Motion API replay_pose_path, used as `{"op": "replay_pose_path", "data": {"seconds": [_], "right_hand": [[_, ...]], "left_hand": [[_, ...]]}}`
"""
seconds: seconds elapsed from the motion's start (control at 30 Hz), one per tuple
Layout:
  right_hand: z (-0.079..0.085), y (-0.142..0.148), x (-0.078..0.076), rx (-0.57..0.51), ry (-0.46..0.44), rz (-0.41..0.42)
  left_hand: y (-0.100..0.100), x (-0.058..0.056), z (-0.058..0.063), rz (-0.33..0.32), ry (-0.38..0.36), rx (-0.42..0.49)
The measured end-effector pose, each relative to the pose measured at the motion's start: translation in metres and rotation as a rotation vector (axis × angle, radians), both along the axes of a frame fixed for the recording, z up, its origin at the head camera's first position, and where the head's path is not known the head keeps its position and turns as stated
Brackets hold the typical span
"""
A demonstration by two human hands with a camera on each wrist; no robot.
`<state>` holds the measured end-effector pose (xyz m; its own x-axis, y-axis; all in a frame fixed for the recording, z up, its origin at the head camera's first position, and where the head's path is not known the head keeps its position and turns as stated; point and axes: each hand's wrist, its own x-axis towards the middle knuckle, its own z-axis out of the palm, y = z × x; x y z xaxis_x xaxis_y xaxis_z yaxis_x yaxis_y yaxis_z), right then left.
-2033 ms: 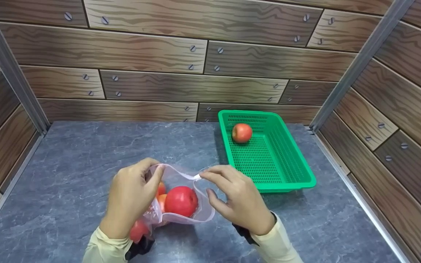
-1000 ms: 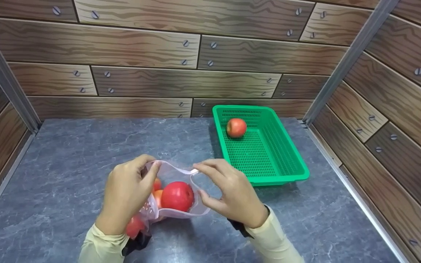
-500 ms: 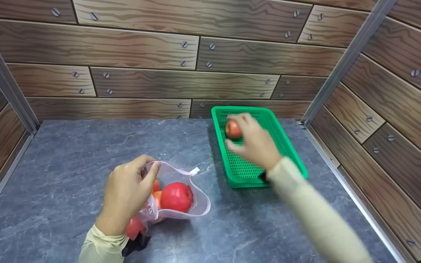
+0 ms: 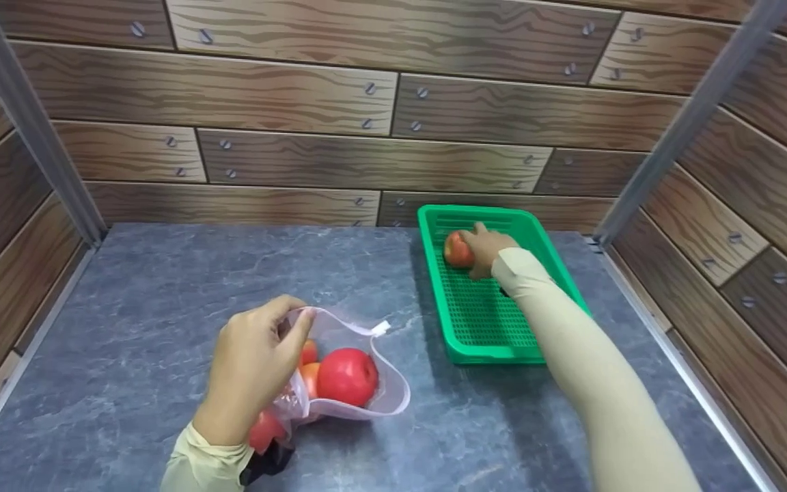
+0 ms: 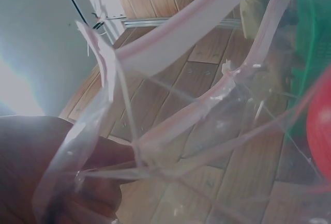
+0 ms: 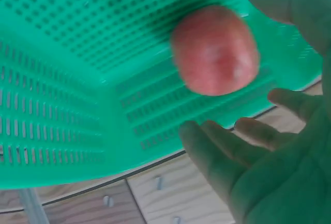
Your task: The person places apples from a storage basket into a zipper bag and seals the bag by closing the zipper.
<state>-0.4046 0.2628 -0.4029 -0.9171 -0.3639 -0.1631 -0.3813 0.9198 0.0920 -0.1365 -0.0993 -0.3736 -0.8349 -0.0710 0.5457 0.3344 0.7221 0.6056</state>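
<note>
My left hand (image 4: 250, 372) pinches the rim of a clear zip bag (image 4: 393, 393) with a pinkish edge and a white slider (image 4: 380, 329). The bag's mouth gapes. Inside lie a large red apple (image 4: 347, 377) and other red-orange fruits, partly hidden by the hand and bag. My right hand (image 4: 491, 251) reaches into the green basket (image 4: 496, 354), beside a red apple (image 4: 457, 250) near its far left corner. In the right wrist view the fingers are spread about this apple (image 6: 214, 50), with a gap showing between them and it.
Grey marbled tabletop (image 4: 161, 294) lies under the bag and basket. Wood-patterned walls (image 4: 298, 160) enclose the back and both sides, with metal posts (image 4: 694, 116) at the corners. The basket stands at the back right.
My right hand has let go of the bag's slider edge and moved up and right into the basket, beside the apple. My left hand keeps its pinch on the bag.
</note>
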Motion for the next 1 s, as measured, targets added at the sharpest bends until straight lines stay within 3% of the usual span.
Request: {"op": "replay_pose_path", "data": {"seconds": [0.13,0.27,0.47,0.73,1.0], "right_hand": [[-0.008,0.014,-0.014,0.018,-0.063,-0.023],[-0.015,0.021,-0.023,-0.060,-0.078,-0.030],[-0.017,0.018,-0.024,-0.133,-0.090,-0.060],[-0.019,0.011,-0.020,-0.023,-0.102,0.003],[-0.017,-0.001,-0.018,0.044,-0.069,0.130]], "left_hand": [[0.004,0.000,0.003,-0.017,-0.004,0.008],[0.005,-0.001,0.005,-0.020,-0.001,0.005],[0.005,-0.001,0.003,-0.020,-0.013,0.007],[0.002,-0.001,0.001,-0.018,-0.026,0.011],[-0.001,-0.003,-0.001,0.002,-0.024,0.010]]}}
